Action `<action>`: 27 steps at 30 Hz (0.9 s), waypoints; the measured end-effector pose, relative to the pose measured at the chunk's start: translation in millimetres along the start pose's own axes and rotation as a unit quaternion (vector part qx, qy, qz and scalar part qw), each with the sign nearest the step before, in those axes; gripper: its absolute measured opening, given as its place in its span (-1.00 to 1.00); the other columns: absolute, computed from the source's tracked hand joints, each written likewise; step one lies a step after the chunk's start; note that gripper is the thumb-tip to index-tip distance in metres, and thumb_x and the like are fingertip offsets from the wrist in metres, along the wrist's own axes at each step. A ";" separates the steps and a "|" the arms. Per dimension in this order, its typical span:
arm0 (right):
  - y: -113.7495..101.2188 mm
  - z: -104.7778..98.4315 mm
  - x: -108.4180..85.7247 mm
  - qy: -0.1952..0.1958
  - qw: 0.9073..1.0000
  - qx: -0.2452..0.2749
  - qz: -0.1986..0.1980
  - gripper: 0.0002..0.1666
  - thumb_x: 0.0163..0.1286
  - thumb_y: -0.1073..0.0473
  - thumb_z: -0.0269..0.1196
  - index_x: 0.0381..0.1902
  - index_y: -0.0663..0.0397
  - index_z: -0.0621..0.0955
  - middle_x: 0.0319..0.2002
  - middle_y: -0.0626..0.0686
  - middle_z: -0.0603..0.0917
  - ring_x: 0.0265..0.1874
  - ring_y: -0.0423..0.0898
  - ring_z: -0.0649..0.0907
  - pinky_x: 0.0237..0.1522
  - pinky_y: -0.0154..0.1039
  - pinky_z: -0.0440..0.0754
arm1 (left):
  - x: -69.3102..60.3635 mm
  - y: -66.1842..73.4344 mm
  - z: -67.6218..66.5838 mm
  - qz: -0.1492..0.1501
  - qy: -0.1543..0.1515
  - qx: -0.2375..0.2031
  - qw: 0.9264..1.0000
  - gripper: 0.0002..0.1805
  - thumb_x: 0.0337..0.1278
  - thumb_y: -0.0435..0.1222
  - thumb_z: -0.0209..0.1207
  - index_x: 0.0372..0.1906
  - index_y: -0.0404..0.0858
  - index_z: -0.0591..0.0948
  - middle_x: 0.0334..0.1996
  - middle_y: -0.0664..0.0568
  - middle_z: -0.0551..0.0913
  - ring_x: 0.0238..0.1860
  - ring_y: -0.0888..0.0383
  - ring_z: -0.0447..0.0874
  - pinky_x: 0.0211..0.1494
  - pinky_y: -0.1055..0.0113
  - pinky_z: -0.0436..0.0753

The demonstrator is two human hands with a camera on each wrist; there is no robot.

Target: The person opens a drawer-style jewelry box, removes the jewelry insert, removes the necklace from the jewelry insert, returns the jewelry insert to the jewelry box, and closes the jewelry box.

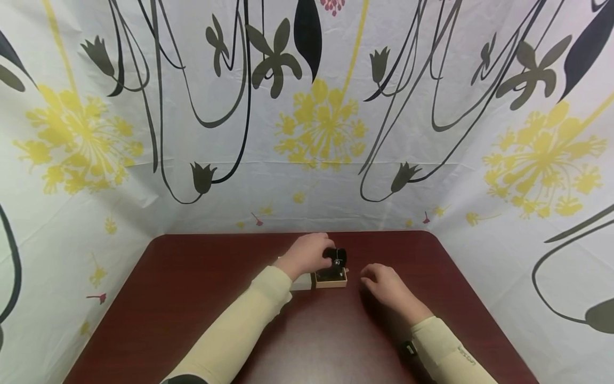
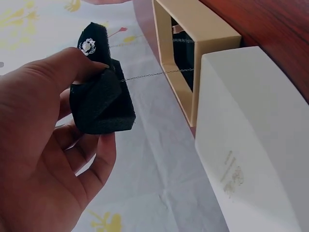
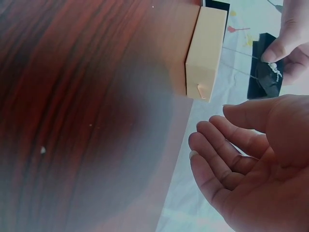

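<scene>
My left hand pinches a black jewellery insert between thumb and fingers, holding it above an open gift box. A necklace with a sparkling round pendant is on the insert. Its thin chain stretches from the insert down into the tan box drawer. That drawer has a dark inside and is partly pulled out of a white sleeve with a faint printed mark. Right of the box, my right hand holds nothing; its fingers are loosely curled, palm toward the box in the right wrist view.
The box sits on a dark red wood-grain table with rounded far corners. A white cloth with flower prints hangs behind and along both sides. A small ribbon tab sticks out of the drawer's end.
</scene>
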State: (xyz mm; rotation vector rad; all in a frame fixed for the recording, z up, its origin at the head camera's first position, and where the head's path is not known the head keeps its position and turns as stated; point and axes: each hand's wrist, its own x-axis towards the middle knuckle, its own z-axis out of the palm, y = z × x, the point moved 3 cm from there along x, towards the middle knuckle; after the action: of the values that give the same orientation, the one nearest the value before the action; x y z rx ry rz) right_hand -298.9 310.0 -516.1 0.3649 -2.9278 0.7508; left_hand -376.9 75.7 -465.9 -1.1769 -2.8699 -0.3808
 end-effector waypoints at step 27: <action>0.0 1.5 1.6 -0.002 1.000 0.006 0.016 -0.91 0.55 0.25 0.41 -0.06 0.11 0.81 -0.11 0.03 0.81 -0.08 0.07 0.79 0.01 0.14 0.75 | -9.7 0.1 -31.0 -0.012 -0.003 -0.074 0.997 -0.56 0.53 -0.11 0.35 0.38 -0.11 0.72 0.29 0.02 0.68 0.27 0.03 0.68 0.31 0.05 0.68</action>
State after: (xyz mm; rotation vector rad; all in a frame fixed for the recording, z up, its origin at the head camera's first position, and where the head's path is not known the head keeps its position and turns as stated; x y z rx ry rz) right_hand -300.5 309.0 -517.2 0.3220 -2.9416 0.7738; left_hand -372.3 62.0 -436.8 -1.1662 -2.9059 -0.6018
